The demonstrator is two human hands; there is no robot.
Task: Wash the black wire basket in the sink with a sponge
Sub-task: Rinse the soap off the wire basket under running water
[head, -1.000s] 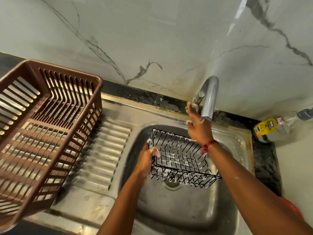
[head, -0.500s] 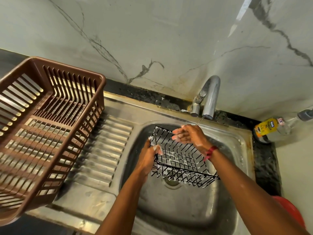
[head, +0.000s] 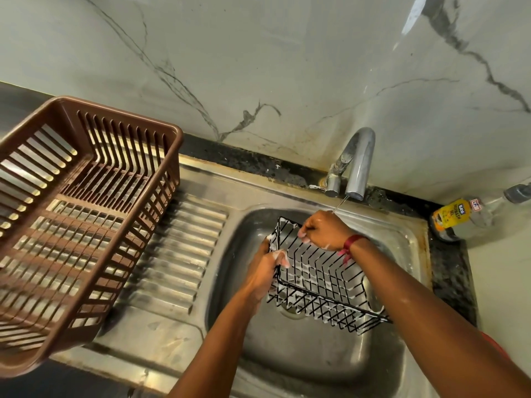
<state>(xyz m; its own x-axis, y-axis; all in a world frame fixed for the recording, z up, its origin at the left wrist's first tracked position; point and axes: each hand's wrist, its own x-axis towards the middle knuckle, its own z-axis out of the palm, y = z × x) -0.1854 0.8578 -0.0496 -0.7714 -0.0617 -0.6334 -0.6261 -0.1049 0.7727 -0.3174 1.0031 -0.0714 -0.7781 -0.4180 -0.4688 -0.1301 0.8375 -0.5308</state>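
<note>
Black wire basket [head: 321,278] held tilted inside the sink [head: 321,360], over the drain, far corner raised toward the tap [head: 357,165] so that the thin stream falling from the spout can reach the wires and run off downward. Left hand [head: 264,275] clamped on the basket's left rim, fingers [head: 283,258] closed around the wire, likely serving as the anchor that keeps the light frame from skating on wet steel. Right hand [head: 326,231] at the far rim directly under the spout, fingers curled shut on the top wire; water striking its back. White suds clinging along the near side and the base, so apparently soaped and now at the rinsing stage. No sponge clearly visible; possibly hidden inside a fist, hard to tell. Brown plastic basket [head: 83,225] parked on the ribbed drainboard [head: 184,248] to the left, probably ready to receive washed things where drips run back to the sink. Dishwash bottle [head: 457,214] lying on the surface at far right, within reach.
</note>
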